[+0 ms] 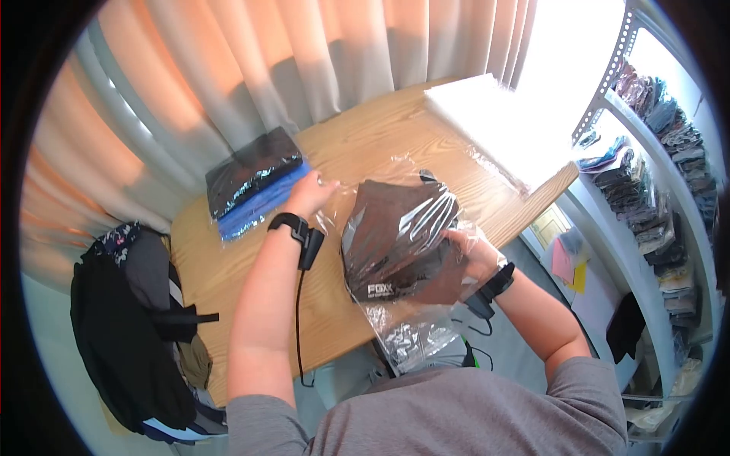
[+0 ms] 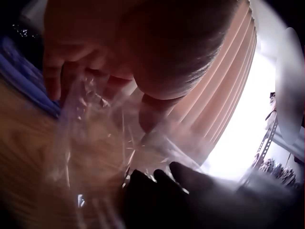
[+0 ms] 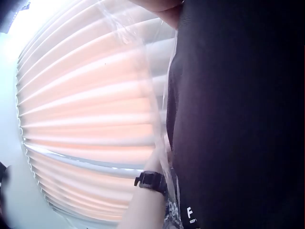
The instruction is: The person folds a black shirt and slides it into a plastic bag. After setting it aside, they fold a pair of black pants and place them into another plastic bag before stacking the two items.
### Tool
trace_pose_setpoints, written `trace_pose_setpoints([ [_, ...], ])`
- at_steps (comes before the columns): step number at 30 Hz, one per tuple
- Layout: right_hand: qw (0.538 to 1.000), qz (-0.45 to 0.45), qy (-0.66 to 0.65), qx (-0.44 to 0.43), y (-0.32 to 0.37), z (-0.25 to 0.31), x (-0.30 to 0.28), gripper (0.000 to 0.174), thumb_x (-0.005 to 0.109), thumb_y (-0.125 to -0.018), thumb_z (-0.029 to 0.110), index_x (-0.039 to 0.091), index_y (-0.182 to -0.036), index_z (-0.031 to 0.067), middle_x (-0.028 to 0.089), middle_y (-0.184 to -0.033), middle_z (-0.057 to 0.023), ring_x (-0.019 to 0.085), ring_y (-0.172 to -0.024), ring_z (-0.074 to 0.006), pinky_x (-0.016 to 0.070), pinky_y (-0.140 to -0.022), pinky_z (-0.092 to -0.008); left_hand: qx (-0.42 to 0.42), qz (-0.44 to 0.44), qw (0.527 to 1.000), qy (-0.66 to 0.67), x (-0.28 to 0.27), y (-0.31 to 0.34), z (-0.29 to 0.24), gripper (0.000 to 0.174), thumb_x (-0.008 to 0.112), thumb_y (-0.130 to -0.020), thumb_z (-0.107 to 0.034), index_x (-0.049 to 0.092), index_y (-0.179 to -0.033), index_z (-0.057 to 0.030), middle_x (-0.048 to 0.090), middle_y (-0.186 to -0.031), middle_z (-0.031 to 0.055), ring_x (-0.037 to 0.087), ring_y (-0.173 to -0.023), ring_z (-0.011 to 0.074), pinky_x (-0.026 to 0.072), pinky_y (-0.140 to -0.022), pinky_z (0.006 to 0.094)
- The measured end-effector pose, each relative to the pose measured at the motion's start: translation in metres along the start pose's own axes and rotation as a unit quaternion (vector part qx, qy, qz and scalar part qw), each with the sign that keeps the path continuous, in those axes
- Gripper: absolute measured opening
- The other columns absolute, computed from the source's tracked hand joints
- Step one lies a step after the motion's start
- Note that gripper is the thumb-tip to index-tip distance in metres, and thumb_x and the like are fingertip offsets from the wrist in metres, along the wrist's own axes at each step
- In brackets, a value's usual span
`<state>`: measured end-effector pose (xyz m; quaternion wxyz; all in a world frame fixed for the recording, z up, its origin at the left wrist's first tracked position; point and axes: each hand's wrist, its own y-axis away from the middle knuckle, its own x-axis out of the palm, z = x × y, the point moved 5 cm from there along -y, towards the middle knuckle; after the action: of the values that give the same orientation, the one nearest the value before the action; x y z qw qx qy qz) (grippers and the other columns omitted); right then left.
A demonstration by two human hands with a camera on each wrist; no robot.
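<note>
A folded dark garment [image 1: 399, 235] with white lettering at its lower edge lies in a clear plastic bag [image 1: 414, 334], held above the table's near side. The left hand [image 1: 310, 194] pinches the bag's clear film at the left; in the left wrist view its fingers [image 2: 109, 81] are bent over the crinkled film. At the garment's right side, the right hand [image 1: 475, 254] grips bag and garment, thumb on top, other fingers hidden beneath. The dark cloth [image 3: 238, 114] fills the right of the right wrist view, with a little of the right hand [image 3: 164, 9] at the top.
Bagged black [image 1: 255, 171] and blue [image 1: 262, 204] garments lie at the wooden table's [image 1: 342, 129] back left. A stack of clear bags [image 1: 479, 125] is at the back right. Dark clothes [image 1: 129, 334] hang at the left, and shelves [image 1: 646, 197] of packed garments stand right. Curtains hang behind.
</note>
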<state>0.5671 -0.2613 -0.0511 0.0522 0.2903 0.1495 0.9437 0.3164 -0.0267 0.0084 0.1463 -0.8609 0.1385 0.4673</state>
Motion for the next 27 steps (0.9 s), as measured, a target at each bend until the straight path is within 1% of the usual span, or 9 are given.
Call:
trace_pose_setpoints([
  [2,0.997,-0.051,0.055,-0.017,-0.007,-0.008,-0.025,0.017,0.058,-0.087,0.011,0.060,-0.103,0.0054,0.057,-0.093,-0.0030,0.057,-0.087,-0.0175,0.0521,-0.075,-0.0370,-0.013,0.010,0.998,-0.056,0.005,-0.004,-0.001,0.044,0.069,-0.081,-0.035,0.061,-0.107,-0.0007,0.066,-0.095,0.0185,0.064,-0.090,0.0271,0.0491,-0.076,0.0345],
  [4,0.988,-0.106,0.106,-0.027,-0.008,-0.013,-0.041,0.017,0.057,-0.085,0.009,0.060,-0.101,0.0040,0.056,-0.089,-0.0027,0.057,-0.082,-0.0186,0.0519,-0.076,-0.0361,-0.078,0.118,0.984,0.112,0.020,-0.006,0.008,0.034,0.072,-0.078,-0.031,0.066,-0.091,-0.0001,0.067,-0.081,0.0173,0.065,-0.078,0.0270,0.0495,-0.069,0.0351],
  [5,0.990,-0.126,0.041,-0.043,-0.001,-0.011,-0.034,0.019,0.055,-0.082,0.008,0.060,-0.100,0.0036,0.056,-0.089,-0.0039,0.057,-0.081,-0.0199,0.0516,-0.076,-0.0361,0.032,0.018,0.998,0.048,0.015,-0.010,0.006,0.023,0.070,-0.083,-0.022,0.062,-0.081,-0.0005,0.059,-0.063,0.0045,0.055,-0.053,0.0125,0.0460,-0.052,0.0286],
  [14,0.985,-0.127,-0.106,-0.041,0.044,0.019,0.027,0.015,0.053,-0.078,0.003,0.059,-0.091,0.0062,0.058,-0.079,-0.0015,0.058,-0.075,-0.0155,0.0473,-0.068,-0.0290,-0.045,0.025,0.997,0.053,0.022,-0.005,0.031,0.029,0.070,-0.082,-0.029,0.061,-0.085,-0.0010,0.060,-0.068,0.0053,0.056,-0.059,0.0129,0.0468,-0.056,0.0288],
  [16,0.991,-0.123,-0.044,-0.010,0.049,0.020,0.023,0.012,0.055,-0.086,0.009,0.060,-0.096,0.0058,0.063,-0.091,-0.0044,0.061,-0.088,-0.0165,0.0498,-0.076,-0.0312,0.050,-0.203,0.978,0.006,-0.007,0.014,0.020,0.050,0.071,-0.077,-0.045,0.062,-0.097,0.0007,0.065,-0.083,0.0159,0.062,-0.080,0.0314,0.0466,-0.069,0.0394],
  [18,0.996,-0.090,-0.016,0.016,0.053,0.020,0.014,0.016,0.056,-0.091,0.015,0.060,-0.102,0.0053,0.064,-0.104,-0.0079,0.061,-0.099,-0.0186,0.0499,-0.085,-0.0352,0.087,-0.271,0.958,-0.041,-0.031,0.045,0.013,0.058,0.068,-0.079,-0.049,0.057,-0.101,0.0030,0.063,-0.086,0.0156,0.061,-0.082,0.0263,0.0465,-0.069,0.0362],
  [21,0.998,-0.029,-0.047,0.001,0.064,0.015,0.015,0.027,0.057,-0.091,0.011,0.054,-0.116,0.0003,0.063,-0.110,-0.0104,0.062,-0.098,-0.0225,0.0492,-0.089,-0.0387,-0.057,0.024,0.991,0.118,-0.046,0.127,-0.016,0.046,0.064,-0.085,-0.044,0.060,-0.089,0.0018,0.061,-0.076,0.0093,0.058,-0.071,0.0176,0.0462,-0.065,0.0304],
  [24,0.992,0.038,-0.037,0.113,0.068,0.007,0.020,0.034,0.055,-0.092,0.009,0.049,-0.123,-0.0021,0.059,-0.118,-0.0124,0.059,-0.105,-0.0233,0.0480,-0.091,-0.0401,-0.160,0.255,0.924,0.235,-0.010,0.214,-0.028,0.055,0.063,-0.083,-0.051,0.060,-0.068,0.0016,0.059,-0.060,0.0077,0.055,-0.058,0.0162,0.0453,-0.057,0.0310],
  [27,0.988,0.048,-0.087,0.120,0.055,-0.009,0.023,0.037,0.055,-0.092,0.008,0.047,-0.126,-0.0031,0.056,-0.123,-0.0155,0.056,-0.111,-0.0254,0.0461,-0.094,-0.0408,-0.063,0.303,0.948,0.077,-0.011,0.242,-0.056,0.047,0.063,-0.085,-0.042,0.064,-0.072,0.0032,0.062,-0.061,0.0092,0.058,-0.055,0.0155,0.0455,-0.055,0.0290],
])
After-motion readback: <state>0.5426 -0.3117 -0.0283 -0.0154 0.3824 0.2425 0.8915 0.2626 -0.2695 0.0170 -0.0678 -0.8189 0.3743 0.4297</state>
